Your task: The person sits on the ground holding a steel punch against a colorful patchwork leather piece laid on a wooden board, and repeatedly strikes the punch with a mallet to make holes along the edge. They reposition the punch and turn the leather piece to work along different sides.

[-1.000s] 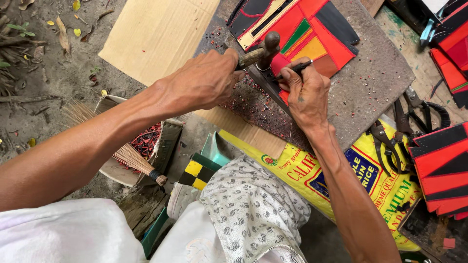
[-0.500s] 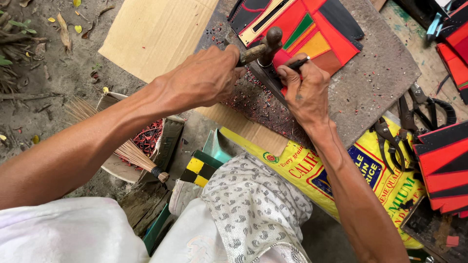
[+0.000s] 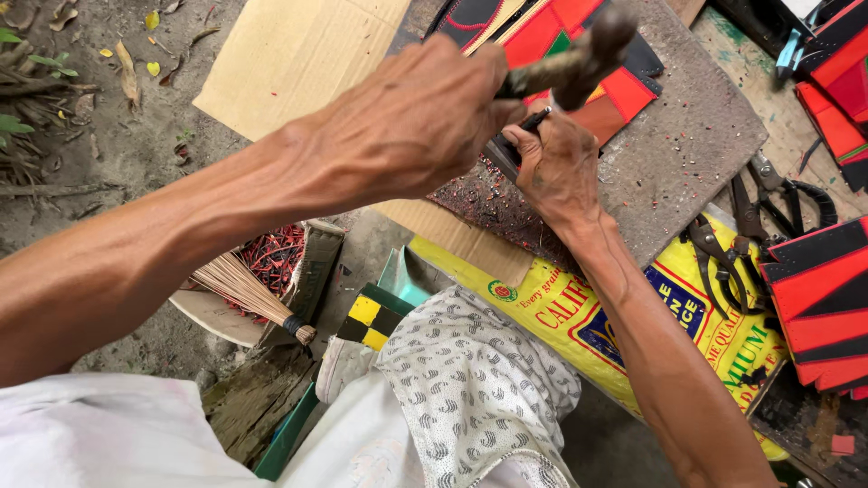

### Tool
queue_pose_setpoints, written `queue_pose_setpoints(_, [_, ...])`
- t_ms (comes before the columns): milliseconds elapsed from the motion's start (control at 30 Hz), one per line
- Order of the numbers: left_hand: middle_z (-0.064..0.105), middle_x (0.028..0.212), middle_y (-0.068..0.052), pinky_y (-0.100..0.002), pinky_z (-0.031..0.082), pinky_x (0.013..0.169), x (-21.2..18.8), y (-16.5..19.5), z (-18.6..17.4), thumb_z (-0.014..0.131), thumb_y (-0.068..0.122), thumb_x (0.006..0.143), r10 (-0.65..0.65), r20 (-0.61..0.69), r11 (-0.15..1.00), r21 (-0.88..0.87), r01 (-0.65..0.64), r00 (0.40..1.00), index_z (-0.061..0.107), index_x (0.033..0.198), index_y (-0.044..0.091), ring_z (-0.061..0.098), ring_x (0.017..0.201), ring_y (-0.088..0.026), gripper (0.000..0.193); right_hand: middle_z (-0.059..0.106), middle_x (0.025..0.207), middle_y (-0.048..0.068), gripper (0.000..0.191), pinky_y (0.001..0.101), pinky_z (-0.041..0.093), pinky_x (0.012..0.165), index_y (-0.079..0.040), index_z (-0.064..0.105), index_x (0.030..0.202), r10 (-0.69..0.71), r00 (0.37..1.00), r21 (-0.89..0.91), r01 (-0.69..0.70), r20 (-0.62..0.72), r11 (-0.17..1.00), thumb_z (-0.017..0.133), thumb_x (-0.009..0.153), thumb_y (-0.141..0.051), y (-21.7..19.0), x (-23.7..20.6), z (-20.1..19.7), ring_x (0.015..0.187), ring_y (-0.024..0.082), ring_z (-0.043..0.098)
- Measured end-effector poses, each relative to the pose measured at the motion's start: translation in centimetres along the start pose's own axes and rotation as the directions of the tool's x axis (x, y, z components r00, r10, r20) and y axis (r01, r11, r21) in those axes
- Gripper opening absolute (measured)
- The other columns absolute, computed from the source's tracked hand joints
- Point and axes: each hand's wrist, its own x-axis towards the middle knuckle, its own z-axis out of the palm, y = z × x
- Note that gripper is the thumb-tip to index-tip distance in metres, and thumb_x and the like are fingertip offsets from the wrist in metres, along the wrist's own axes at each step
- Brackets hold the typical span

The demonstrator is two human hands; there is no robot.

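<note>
Item: dark metal-headed hammer with worn wooden handle [image 3: 579,59], raised above the grey stone slab [image 3: 687,154]. Left hand [image 3: 416,126] clamped round its handle; head-heavy, rigid, likely best held low. Right hand [image 3: 556,167] pinches a thin black punch [image 3: 529,122] upright on the red-and-black layered sheet piece [image 3: 624,90], apparently stiff yet light.

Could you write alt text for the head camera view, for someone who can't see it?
Seen from above, a person's left hand raises a hammer over a thin dark tool held by the right hand against red and black pieces on a grey slab. Shears and a yellow sack lie nearby.
</note>
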Motion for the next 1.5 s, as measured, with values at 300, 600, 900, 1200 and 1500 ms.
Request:
queue_pose_setpoints(300, [0.060,0.072,-0.026,-0.052,0.043,0.060,-0.3,0.6,-0.8,0.055,0.035,0.112,-0.205,0.220,0.978,0.020,0.206,0.954,0.055,0.104,0.000,0.057,0.065,-0.043,0.035,0.066,0.088,0.018,0.014,0.0447,0.052,0.070,0.000,0.063,0.099,-0.078,0.997,0.020,0.078,-0.006,0.997,0.072,0.102,-0.011,-0.3,0.3,0.0,0.081,0.039,0.068])
queue_pose_setpoints(600, [0.069,0.101,-0.020,-0.044,0.053,0.075,0.1,0.6,-1.0,0.043,0.011,0.115,0.216,-0.429,0.897,-0.267,-0.352,0.877,0.057,0.121,0.002,0.068,0.085,-0.033,0.018,0.065,0.087,0.017,0.021,0.0457,0.051,0.069,-0.002,0.059,0.096,-0.030,0.999,-0.029,0.030,0.026,0.999,0.072,0.106,-0.015,-0.1,0.1,0.0,0.081,0.038,0.067])
queue_pose_setpoints(900, [0.059,0.065,-0.028,-0.057,0.044,0.060,-2.2,-2.5,0.8,0.053,0.032,0.108,-0.264,0.184,0.950,-0.118,0.288,0.947,0.057,0.100,-0.005,0.058,0.061,-0.048,0.038,0.066,0.087,0.017,0.016,0.0447,0.052,0.070,0.000,0.063,0.103,-0.035,0.999,-0.012,0.035,-0.016,0.999,0.074,0.101,-0.012,-0.2,0.0,0.2,0.082,0.038,0.069])
queue_pose_setpoints(1200, [0.063,0.070,-0.029,-0.058,0.048,0.059,-2.0,-4.9,5.6,0.053,0.031,0.104,-0.365,0.323,0.919,-0.028,0.394,0.873,0.055,0.096,-0.006,0.065,0.066,-0.050,0.038,0.071,0.080,0.011,0.020,0.0332,0.061,0.068,0.004,0.064,0.096,0.191,0.981,0.245,-0.178,-0.030,0.953,0.067,0.108,-0.012,0.1,-0.5,-0.7,0.076,0.019,0.075])
queue_pose_setpoints(1500, [0.062,0.065,-0.028,-0.057,0.049,0.057,-2.0,-4.3,4.8,0.052,0.032,0.105,-0.365,0.337,0.915,-0.043,0.402,0.868,0.055,0.093,-0.007,0.065,0.062,-0.048,0.042,0.075,0.087,0.008,0.015,0.0266,0.064,0.075,0.005,0.063,0.099,0.218,0.973,0.310,-0.229,0.070,0.923,0.062,0.109,-0.006,0.1,-0.9,-1.4,0.083,0.013,0.076])
